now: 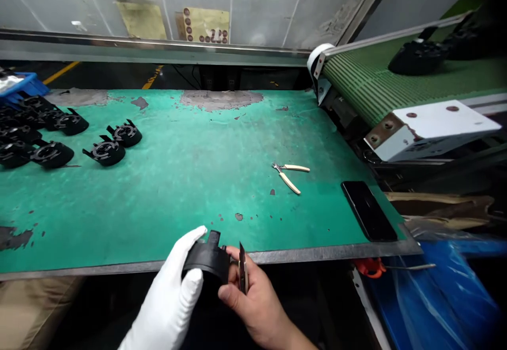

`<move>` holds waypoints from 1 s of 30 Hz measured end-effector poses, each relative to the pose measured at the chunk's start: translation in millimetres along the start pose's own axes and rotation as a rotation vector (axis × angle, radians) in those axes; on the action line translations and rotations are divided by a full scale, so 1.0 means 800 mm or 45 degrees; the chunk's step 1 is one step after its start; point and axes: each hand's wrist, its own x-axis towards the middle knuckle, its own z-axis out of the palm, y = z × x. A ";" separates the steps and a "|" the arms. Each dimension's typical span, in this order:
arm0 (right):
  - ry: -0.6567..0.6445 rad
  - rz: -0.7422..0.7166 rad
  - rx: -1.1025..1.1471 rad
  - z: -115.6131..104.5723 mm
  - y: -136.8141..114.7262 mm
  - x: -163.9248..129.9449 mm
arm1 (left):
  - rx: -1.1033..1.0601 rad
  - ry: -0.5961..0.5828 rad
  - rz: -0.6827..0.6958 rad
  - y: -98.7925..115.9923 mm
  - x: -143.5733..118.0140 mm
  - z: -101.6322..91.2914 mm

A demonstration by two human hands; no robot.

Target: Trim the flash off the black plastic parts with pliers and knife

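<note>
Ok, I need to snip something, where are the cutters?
In the head view, the cream-handled cutters lie on the green mat, right of centre, left of the black phone, beyond the hands.

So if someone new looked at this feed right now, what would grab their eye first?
Probably the white-gloved left hand and the bare right hand at the near edge of the worn green mat, together holding a black plastic part, with a thin blade in the right hand's grip. Next, the cluster of similar black parts at far left, and the cream-handled pliers lying mid-mat beside a dark phone.
</note>
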 end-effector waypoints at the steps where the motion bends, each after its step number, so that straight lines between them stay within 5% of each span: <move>1: 0.023 0.025 0.120 0.007 0.012 -0.006 | 0.022 0.083 -0.013 -0.004 -0.007 0.007; 4: 0.024 0.052 0.142 0.013 0.038 -0.024 | 0.230 0.223 0.007 -0.016 -0.012 0.022; 9: 0.126 0.249 -0.122 -0.017 0.048 -0.038 | 0.584 0.193 0.275 -0.025 0.001 0.031; 21: -0.051 0.047 -0.135 -0.025 0.084 0.005 | 0.572 0.189 0.334 -0.039 -0.005 0.034; 30: -0.028 0.085 -0.158 -0.024 0.082 0.011 | 0.494 0.191 0.421 -0.042 0.000 0.032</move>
